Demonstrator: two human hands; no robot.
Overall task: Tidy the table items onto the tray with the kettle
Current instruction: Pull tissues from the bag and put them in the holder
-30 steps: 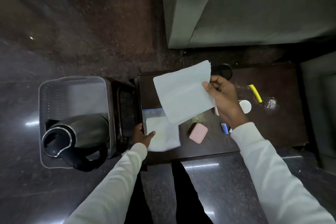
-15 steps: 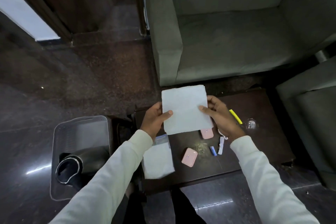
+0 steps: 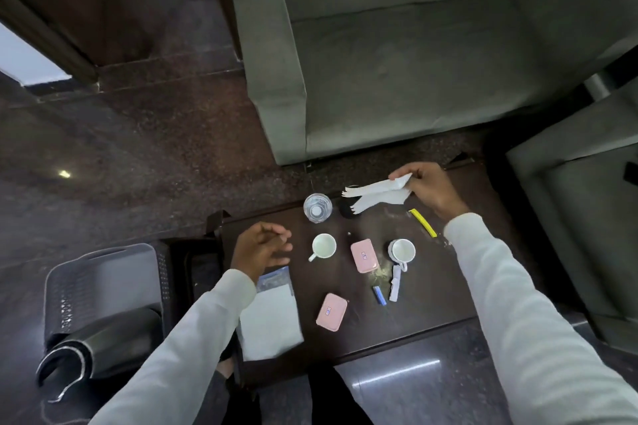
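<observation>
Two cups (image 3: 324, 246) (image 3: 402, 250), two pink packets (image 3: 363, 255) (image 3: 331, 312), one glass (image 3: 317, 207).

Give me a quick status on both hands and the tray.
Right hand pinching white napkin over table's far edge. Left hand empty, hovering. Tray holds only kettle; cups, pink packets not yet moved.

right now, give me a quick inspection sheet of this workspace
surface: dark wooden table, crumbs near its middle
job's things: two white cups, two pink packets, glass, yellow sachet, blue sachet; grey tray on the floor holds the kettle
clutter: napkin pack
grips: right hand pinches a folded napkin; left hand empty
cables: nothing seen
surroundings: grey armchair
</observation>
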